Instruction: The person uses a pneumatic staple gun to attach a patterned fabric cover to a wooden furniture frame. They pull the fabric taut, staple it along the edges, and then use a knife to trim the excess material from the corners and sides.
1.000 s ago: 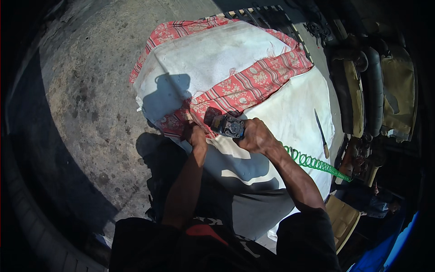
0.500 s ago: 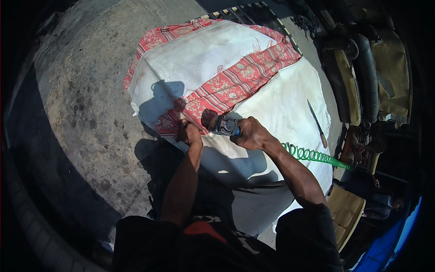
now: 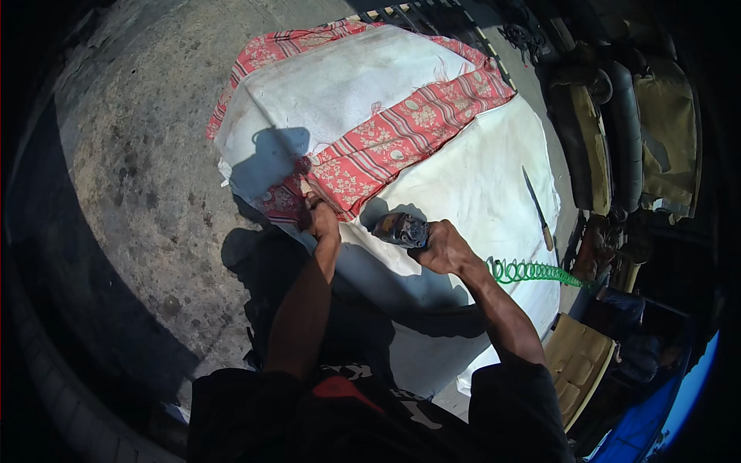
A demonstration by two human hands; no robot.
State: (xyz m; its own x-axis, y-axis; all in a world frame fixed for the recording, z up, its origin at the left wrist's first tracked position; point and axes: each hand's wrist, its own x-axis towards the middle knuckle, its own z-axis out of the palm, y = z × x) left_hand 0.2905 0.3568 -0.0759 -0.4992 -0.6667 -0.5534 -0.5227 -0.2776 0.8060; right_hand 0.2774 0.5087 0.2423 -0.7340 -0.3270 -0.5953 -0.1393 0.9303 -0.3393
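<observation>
My left hand (image 3: 322, 220) is closed on the lower left end of a red fabric strip (image 3: 386, 147) with stripes and pale flowers. Its fingertips are partly hidden in the shaded folds. In my right hand (image 3: 446, 248) is a dark air staple gun (image 3: 401, 230), with a green coiled hose (image 3: 532, 272) trailing off to the right behind the wrist. The gun's nose is over the white cloth (image 3: 478, 177), a little right of the red strip's edge and apart from my left hand. Whether it touches the cloth I cannot tell.
A long knife (image 3: 538, 208) lies on the white cloth at the right. Old seat cushions (image 3: 617, 131) are piled beyond it, and a tan padded piece (image 3: 579, 366) lies lower right. A slatted frame (image 3: 397, 11) shows at the far edge. Stained concrete floor (image 3: 154, 201) spreads on the left.
My right hand has drawn the staple gun right and slightly down, away from the red strip. My left hand keeps its hold on the fabric. The whole view has shifted slightly.
</observation>
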